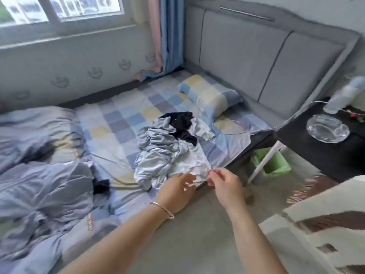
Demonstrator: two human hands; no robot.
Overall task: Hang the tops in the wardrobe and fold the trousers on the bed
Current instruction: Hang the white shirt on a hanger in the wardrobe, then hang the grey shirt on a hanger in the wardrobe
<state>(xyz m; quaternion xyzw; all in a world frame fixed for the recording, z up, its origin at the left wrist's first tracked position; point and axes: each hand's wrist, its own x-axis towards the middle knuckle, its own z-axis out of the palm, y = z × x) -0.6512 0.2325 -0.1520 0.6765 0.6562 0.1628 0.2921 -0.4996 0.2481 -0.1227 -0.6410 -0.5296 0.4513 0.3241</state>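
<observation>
I have both hands at the near edge of the crumpled pale blue-grey garment heap (169, 153), which lies mid-bed on the checked blue, yellow and white sheet (122, 119). My right hand (225, 186) pinches a fold of its hem; my left hand (177, 191), at nine o'clock of it, has loosely spread fingers touching the cloth. A dark navy garment (182, 123) lies tangled at twelve o'clock. Lifting now could, I judge, drag it along or spill it floorward.
</observation>
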